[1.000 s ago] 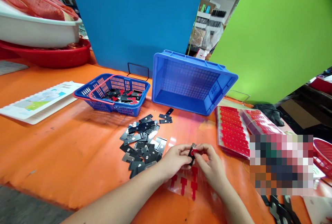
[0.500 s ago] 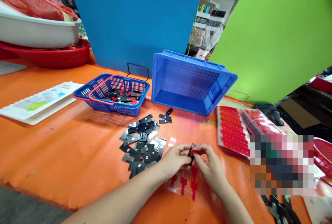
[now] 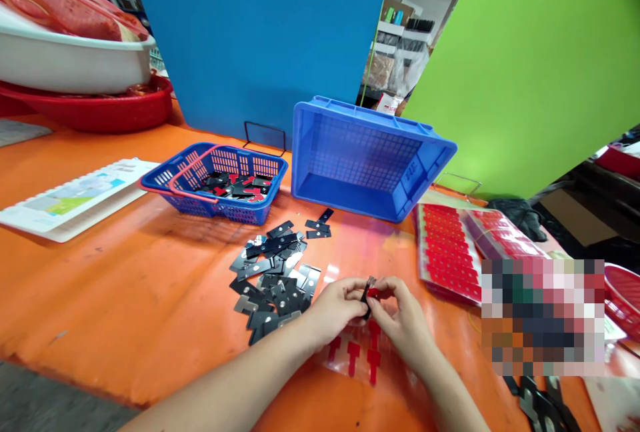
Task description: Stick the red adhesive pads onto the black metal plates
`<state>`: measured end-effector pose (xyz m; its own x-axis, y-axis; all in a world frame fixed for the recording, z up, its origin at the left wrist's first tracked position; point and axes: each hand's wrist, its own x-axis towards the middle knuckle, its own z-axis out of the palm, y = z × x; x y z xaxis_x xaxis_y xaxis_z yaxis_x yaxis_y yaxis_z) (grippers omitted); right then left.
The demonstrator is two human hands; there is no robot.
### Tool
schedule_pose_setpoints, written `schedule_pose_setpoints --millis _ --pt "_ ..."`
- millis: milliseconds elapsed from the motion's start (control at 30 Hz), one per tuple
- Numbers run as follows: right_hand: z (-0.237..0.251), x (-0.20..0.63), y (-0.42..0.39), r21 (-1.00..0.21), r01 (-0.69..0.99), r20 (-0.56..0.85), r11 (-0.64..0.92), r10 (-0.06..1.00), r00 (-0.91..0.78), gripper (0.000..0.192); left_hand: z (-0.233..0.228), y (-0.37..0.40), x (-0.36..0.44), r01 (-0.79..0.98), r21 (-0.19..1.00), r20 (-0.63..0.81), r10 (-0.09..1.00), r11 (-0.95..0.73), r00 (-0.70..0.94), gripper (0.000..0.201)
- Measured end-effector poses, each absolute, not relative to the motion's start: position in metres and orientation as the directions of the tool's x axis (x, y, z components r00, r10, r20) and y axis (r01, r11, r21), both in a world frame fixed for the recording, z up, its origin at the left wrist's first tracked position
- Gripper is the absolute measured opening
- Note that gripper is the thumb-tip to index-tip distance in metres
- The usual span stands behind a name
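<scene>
Angling inward, left hand [image 3: 340,307] faces right hand [image 3: 404,315].

- A small workshop, by the look
- Orange counter [image 3: 150,299] bearing piled black plates [image 3: 285,295]
- Blue crate [image 3: 360,152] and parts-filled basket [image 3: 225,209]
- Stacked sheets of red pieces [image 3: 447,252]

Free tabletop [image 3: 150,285] left of black plates [image 3: 280,293], crate [image 3: 345,191] behind, right perhaps blocked

OK, strip [image 3: 367,314]'s btwn your fingers [image 3: 384,317], sticker sheet [image 3: 363,370] on table [image 3: 175,285] just nearer you. Strip pile [image 3: 281,292]'s L of your fingers; basket [image 3: 243,211] w/ strips [image 3: 235,187] in it farther L, behind pile. Crate [image 3: 357,152]'s beyond your fingertips, R of basket. Sticker packs [image 3: 447,255] well R of your fingers.
</scene>
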<state>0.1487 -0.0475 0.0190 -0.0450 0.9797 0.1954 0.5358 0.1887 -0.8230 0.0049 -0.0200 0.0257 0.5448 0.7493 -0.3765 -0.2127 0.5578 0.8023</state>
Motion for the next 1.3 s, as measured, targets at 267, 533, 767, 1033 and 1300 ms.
schedule_pose_setpoints --millis 267,533,767,1033,1300 --pt "0.018 0.152 -0.049 -0.866 0.473 0.152 0.164 0.986 -0.064 0.011 0.026 -0.020 0.005 -0.246 0.791 -0.366 0.755 0.560 0.543 0.038" --pt "0.015 0.150 -0.051 -0.839 0.515 0.161 0.177 0.984 -0.075 0.011 0.016 -0.021 0.008 -0.202 0.841 -0.343 0.784 0.502 0.517 0.029" --pt "0.014 0.144 -0.045 -0.685 0.674 0.400 0.278 0.916 0.029 0.011 0.015 -0.020 0.009 -0.189 0.890 -0.291 0.835 0.416 0.467 0.026" --pt "0.016 0.144 -0.043 -0.846 0.530 0.164 0.056 0.974 0.159 0.017 0.015 -0.023 0.011 -0.171 0.876 -0.319 0.807 0.451 0.497 0.032" --pt "0.018 0.143 -0.044 -0.836 0.549 0.143 0.016 0.971 0.190 0.019 0.014 -0.024 0.011 -0.166 0.871 -0.328 0.799 0.462 0.505 0.032"
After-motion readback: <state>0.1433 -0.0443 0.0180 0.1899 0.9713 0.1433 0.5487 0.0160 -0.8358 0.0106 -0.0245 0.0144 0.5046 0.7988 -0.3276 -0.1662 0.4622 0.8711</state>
